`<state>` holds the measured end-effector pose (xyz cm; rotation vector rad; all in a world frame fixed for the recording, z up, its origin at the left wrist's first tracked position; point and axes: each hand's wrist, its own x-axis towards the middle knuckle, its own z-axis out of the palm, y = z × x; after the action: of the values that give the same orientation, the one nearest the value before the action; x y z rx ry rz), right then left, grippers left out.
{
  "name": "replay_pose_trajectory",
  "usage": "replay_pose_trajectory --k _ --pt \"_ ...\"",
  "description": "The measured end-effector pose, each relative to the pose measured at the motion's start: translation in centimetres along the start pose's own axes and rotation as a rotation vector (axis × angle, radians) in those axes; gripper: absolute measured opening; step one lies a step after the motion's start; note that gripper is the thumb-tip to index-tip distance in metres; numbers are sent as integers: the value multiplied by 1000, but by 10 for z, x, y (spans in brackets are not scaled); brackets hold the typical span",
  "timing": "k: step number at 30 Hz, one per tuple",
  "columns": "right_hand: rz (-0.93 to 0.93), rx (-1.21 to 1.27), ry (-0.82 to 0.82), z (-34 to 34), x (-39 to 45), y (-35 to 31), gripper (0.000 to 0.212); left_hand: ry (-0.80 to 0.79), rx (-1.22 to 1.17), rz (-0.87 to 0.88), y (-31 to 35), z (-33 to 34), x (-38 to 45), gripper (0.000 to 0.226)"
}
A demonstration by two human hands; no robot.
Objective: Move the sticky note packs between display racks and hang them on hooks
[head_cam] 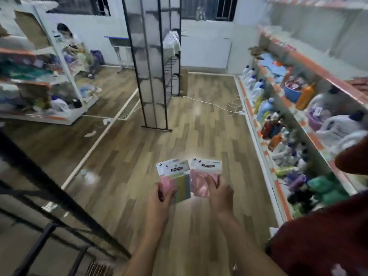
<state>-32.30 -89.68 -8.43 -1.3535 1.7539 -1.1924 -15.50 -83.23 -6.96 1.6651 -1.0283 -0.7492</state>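
Head view: left hand (162, 198) grips a stack of sticky note packs (176, 181), pink and pastel, thumb over the front. Right hand (220, 193) pinches pink packs (202, 179) just beside them. Both held over the wood floor (123, 162); black wire rack (153, 62) well ahead, stocked shelves (298, 108) on the right.

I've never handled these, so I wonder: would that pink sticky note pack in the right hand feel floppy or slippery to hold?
The pink pack probably feels slick: its clear wrapper shines. The note block likely stays fairly stiff, while the printed header card above may bend. It seems light, since the right hand holds it by its lower edge alone.
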Motion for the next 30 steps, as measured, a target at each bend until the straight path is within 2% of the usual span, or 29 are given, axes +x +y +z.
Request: replay_pose_trajectory --k 9,20,24,30 --pt "85 32 115 45 188 6 24 -73 50 111 17 113 204 20" --pt "131 -23 257 128 453 -46 30 -254 64 198 67 209 508 18" --pt "143 -10 224 156 525 -56 25 -259 44 212 77 229 574 13" --pt "109 4 172 216 694 -58 18 -240 60 235 88 305 727 20"
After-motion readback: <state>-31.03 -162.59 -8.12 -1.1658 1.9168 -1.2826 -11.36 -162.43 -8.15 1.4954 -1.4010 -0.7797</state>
